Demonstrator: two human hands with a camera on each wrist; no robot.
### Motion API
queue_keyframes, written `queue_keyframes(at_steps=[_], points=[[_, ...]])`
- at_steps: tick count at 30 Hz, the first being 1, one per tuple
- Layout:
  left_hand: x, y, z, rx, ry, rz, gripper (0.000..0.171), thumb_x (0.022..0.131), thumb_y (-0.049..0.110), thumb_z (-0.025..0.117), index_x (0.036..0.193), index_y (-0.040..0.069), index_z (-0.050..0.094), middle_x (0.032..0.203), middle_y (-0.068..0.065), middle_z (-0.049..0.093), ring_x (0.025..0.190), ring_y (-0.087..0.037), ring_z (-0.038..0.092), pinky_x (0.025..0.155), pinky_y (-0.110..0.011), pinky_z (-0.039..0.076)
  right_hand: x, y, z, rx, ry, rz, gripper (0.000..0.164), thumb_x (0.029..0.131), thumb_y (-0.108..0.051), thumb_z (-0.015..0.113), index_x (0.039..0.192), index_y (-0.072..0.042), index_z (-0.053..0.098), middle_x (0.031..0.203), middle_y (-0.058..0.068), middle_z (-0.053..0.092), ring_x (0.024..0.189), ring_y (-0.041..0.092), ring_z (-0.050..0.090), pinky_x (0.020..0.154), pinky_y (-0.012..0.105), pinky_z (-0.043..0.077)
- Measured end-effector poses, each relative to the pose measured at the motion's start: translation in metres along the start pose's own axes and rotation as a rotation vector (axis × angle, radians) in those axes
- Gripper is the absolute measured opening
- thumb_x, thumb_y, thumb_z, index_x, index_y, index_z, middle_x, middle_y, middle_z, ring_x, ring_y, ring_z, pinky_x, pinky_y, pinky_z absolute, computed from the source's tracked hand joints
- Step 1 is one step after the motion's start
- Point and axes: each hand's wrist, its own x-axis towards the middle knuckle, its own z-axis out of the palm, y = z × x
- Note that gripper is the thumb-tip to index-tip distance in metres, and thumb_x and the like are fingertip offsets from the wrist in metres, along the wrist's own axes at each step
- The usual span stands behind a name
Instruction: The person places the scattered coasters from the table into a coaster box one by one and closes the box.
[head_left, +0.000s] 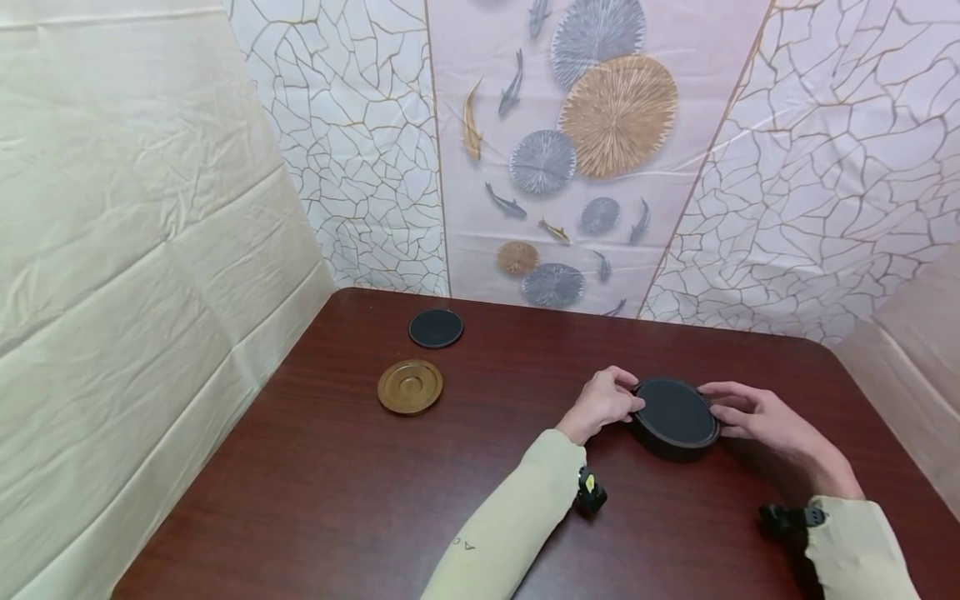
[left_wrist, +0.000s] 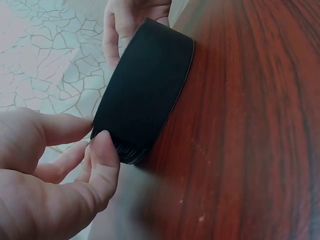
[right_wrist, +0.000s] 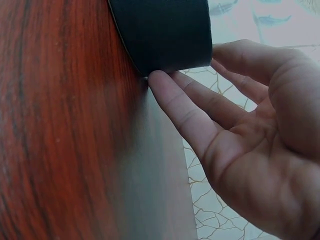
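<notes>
A black round box (head_left: 677, 414) with a flat dark top and a raised rim lies on the table, between both hands. My left hand (head_left: 604, 397) holds its left edge, thumb and fingertips close together at the rim. In the left wrist view, the smooth side wall of the box (left_wrist: 145, 75) shows a small ridged patch beside the left thumb (left_wrist: 104, 147). From the right, my right hand (head_left: 765, 421) grips the box with fingers spread along its edge. In the right wrist view, one fingertip (right_wrist: 161, 80) meets the lower edge close to the tabletop.
On the left of the dark red wooden table (head_left: 360, 500) lie a brown round coaster-like disc (head_left: 410, 387) and, behind it, a thin black disc (head_left: 436, 328). Patterned cloth (head_left: 375, 150) hangs behind the table, and pale cloth (head_left: 135, 250) borders its left side.
</notes>
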Motion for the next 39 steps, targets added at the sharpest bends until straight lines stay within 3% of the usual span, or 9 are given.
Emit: queue_keyframes(at_steps=[7,13,19,23,27,30,34,39], points=[[0.002,-0.003,-0.013,0.032,-0.079,0.019,0.023,0.085,0.009,0.076,0.106,0.01,0.064,0.082,-0.001,0.067,0.067,-0.015,0.062,0.07,-0.039,0.059,0.0,0.001,0.0,-0.006,0.002,-0.01,0.053,0.097,-0.02,0.062,0.141,0.003,0.043,0.131,0.028,0.057,0.097,0.001,0.067,0.078,0.031,0.06],[0.002,-0.001,-0.038,0.095,-0.145,0.028,0.023,0.087,0.016,0.075,0.107,0.01,0.064,0.081,-0.002,0.066,0.082,-0.027,0.067,0.07,-0.038,0.057,0.0,0.0,0.0,0.017,-0.006,-0.017,0.054,0.097,-0.019,0.063,0.142,0.003,0.043,0.121,0.003,0.065,0.097,0.001,0.067,0.078,0.03,0.059],[0.004,0.003,-0.064,0.141,-0.122,0.042,0.027,0.088,0.019,0.074,0.111,0.01,0.064,0.084,-0.002,0.067,0.09,-0.031,0.067,0.075,-0.039,0.057,-0.001,-0.001,-0.002,0.028,-0.014,-0.023,0.054,0.097,-0.019,0.062,0.142,0.003,0.043,0.126,0.011,0.064,0.099,0.001,0.067,0.079,0.031,0.059],[0.005,0.004,-0.076,0.155,-0.11,0.034,0.028,0.089,0.02,0.074,0.112,0.009,0.063,0.084,-0.002,0.066,0.089,-0.029,0.067,0.077,-0.04,0.057,-0.001,0.001,-0.002,0.039,-0.022,-0.018,0.054,0.098,-0.019,0.061,0.143,0.003,0.041,0.124,0.002,0.064,0.1,0.001,0.067,0.08,0.031,0.059],[0.005,0.004,-0.088,0.174,-0.102,0.041,0.028,0.089,0.02,0.073,0.113,0.009,0.063,0.084,-0.002,0.065,0.086,-0.027,0.066,0.072,-0.036,0.056,-0.001,0.003,-0.001,0.056,-0.031,-0.007,0.054,0.098,-0.018,0.06,0.143,0.004,0.04,0.126,0.006,0.062,0.101,0.002,0.067,0.081,0.031,0.059],[0.008,0.004,-0.1,0.195,-0.101,0.061,0.029,0.09,0.02,0.072,0.115,0.008,0.062,0.084,-0.002,0.065,0.086,-0.028,0.065,0.068,-0.035,0.055,0.0,0.004,-0.001,0.081,-0.029,0.014,0.055,0.098,-0.019,0.061,0.144,0.003,0.04,0.124,0.002,0.064,0.102,0.002,0.067,0.082,0.032,0.059],[0.013,0.004,-0.117,0.227,-0.099,0.073,0.035,0.092,0.02,0.069,0.122,0.007,0.059,0.089,-0.003,0.065,0.093,-0.032,0.065,0.073,-0.039,0.055,0.0,0.004,-0.003,0.102,-0.032,0.013,0.055,0.097,-0.019,0.062,0.143,0.003,0.04,0.115,-0.015,0.065,0.102,0.002,0.067,0.082,0.03,0.059],[0.012,0.008,-0.137,0.262,-0.1,0.076,0.039,0.094,0.021,0.067,0.127,0.006,0.056,0.098,-0.006,0.065,0.102,-0.033,0.064,0.081,-0.043,0.056,-0.001,0.004,-0.004,0.109,-0.063,-0.025,0.054,0.098,-0.016,0.061,0.142,0.006,0.039,0.118,-0.013,0.065,0.102,0.002,0.067,0.081,0.031,0.059]])
